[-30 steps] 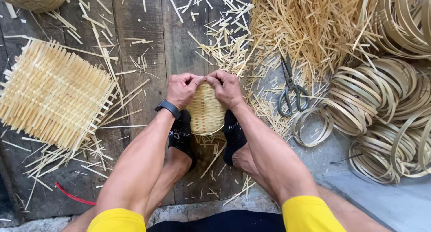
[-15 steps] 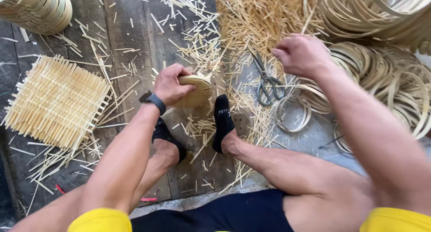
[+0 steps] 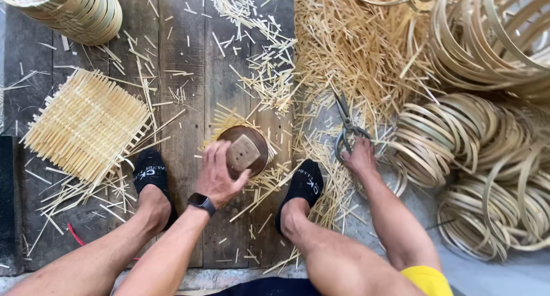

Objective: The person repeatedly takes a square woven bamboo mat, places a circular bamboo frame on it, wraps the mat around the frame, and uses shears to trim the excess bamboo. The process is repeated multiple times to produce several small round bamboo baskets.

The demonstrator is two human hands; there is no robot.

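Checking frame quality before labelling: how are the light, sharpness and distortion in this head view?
Head view: soft, even daylight, no glare; faint shadows under the left hand on the round brown mould; right hand by the scissors is sharp; bamboo hoops at top right slightly blurred and stretched by the wide lens.

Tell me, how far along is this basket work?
Done: a stack of finished baskets and a flat woven mat. In hand: the left hand rests on a round wooden mould with strips under it; the right hand touches the scissors. Left: many loose hoops lie unused.
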